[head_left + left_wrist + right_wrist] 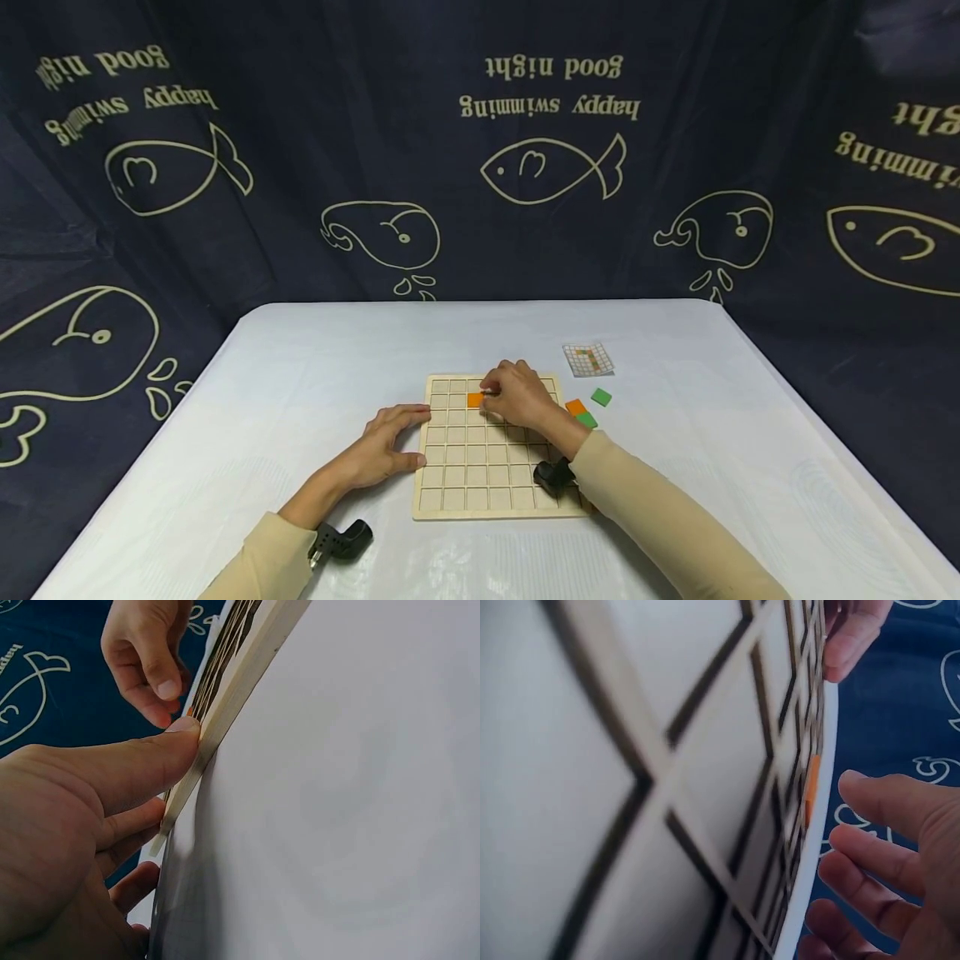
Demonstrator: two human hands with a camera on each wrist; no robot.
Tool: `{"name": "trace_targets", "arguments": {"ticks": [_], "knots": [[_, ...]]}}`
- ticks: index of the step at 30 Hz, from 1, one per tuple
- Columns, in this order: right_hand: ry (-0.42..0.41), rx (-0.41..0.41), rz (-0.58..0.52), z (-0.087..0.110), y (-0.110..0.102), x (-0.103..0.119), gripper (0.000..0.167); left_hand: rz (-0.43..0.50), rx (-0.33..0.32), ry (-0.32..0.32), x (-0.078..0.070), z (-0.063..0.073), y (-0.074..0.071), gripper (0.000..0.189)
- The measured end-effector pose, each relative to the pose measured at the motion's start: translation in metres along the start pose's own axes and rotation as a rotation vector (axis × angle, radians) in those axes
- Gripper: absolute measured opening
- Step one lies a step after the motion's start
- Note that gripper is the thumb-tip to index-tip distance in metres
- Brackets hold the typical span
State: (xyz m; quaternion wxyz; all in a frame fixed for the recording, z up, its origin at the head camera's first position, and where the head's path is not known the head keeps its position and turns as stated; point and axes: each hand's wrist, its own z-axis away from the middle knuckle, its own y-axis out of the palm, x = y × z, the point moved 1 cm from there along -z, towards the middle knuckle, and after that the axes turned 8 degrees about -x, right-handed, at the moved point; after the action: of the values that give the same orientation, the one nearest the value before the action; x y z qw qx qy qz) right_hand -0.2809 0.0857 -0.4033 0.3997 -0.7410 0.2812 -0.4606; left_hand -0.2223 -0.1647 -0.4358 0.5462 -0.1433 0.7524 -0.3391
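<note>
A square wooden grid board (455, 477) lies flat on the table, divided into rows of shallow cells. One orange square tile (474, 401) sits in a cell toward its far side. Over the board's far part, right beside that tile, is my right hand (521, 396), fingers bent loosely. In the right wrist view a gap shows between thumb and fingers of this hand (885, 855), and nothing is pinched there. Along the board's left edge rests my left hand (378, 450), its thumb and extended fingertips touching the wooden rim. The right forearm hides part of the board.
Right of the board lie a loose orange tile (575, 407) and a green tile (587, 420) side by side. Another green tile (602, 397) lies farther out. Behind it is a printed pattern card (588, 360). A dark curtain (480, 250) hangs behind the white table (330, 350).
</note>
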Motion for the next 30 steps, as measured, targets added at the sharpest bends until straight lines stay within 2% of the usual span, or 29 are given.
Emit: {"name": "trace_targets", "arguments": {"ticks": [6,11,17,25,30], "knots": [[0.016,-0.004,-0.028,0.006,-0.016,0.003,0.03,0.0,0.0,-0.005,0.0,0.0,-0.001,0.062],[0.031,-0.029,-0.045,0.012,-0.027,-0.002,0.032,0.005,0.004,-0.001,0.0,0.001,-0.001,0.062],[0.05,-0.057,-0.061,0.021,-0.039,-0.013,0.032,0.009,0.009,-0.002,0.0,0.001,-0.001,0.062],[0.043,-0.133,-0.067,0.037,-0.053,-0.034,0.032,0.014,0.016,0.0,0.001,0.0,-0.001,0.063],[0.102,-0.155,-0.045,0.047,-0.061,-0.05,0.032,0.013,0.012,0.004,0.0,0.0,-0.001,0.063]]}}
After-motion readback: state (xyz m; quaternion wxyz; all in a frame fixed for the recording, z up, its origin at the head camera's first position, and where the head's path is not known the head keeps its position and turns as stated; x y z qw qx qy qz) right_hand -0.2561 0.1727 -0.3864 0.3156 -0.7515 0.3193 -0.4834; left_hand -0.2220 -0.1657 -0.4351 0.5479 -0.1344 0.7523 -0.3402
